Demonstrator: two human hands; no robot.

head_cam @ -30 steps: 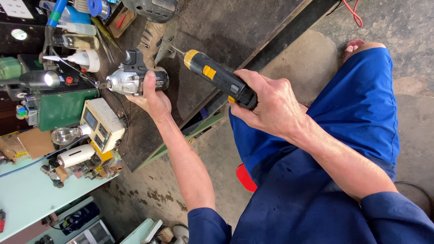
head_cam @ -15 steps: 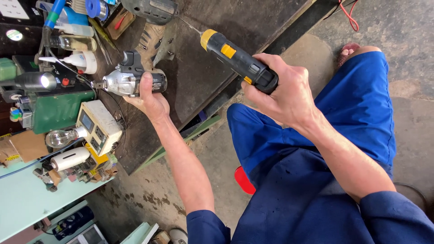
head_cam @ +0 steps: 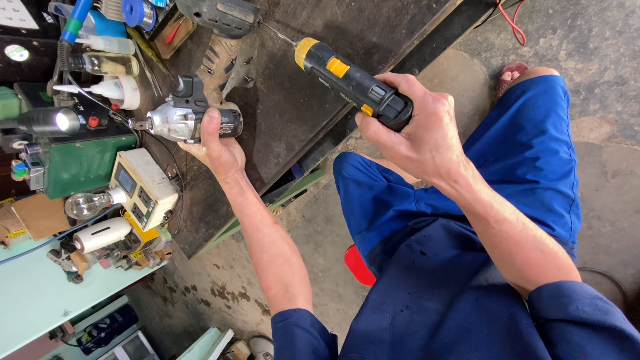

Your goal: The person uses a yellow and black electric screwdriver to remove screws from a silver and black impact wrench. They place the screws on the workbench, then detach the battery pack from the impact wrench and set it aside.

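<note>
My left hand [head_cam: 217, 145] grips a silver and black power tool body [head_cam: 180, 119] that rests on the dark workbench [head_cam: 293, 113]. My right hand [head_cam: 417, 137] is closed around a black and yellow electric screwdriver [head_cam: 350, 81], raised above the bench. Its thin bit points up and left toward a second grey tool housing [head_cam: 220, 17] at the top edge of the view. The screwdriver tip is well to the right of the silver tool and not touching it.
A cream meter box [head_cam: 143, 187], a green box [head_cam: 80, 163], a bare light bulb [head_cam: 87, 203], glue bottles [head_cam: 110, 90] and several small parts crowd the bench's left side. A pale green shelf [head_cam: 40, 307] lies below left. Red wires [head_cam: 510, 20] trail at top right. My blue trousers fill the lower right.
My right hand has carried the screwdriver up and to the right, away from the silver tool, toward the grey housing at the top. My left hand has kept its hold.
</note>
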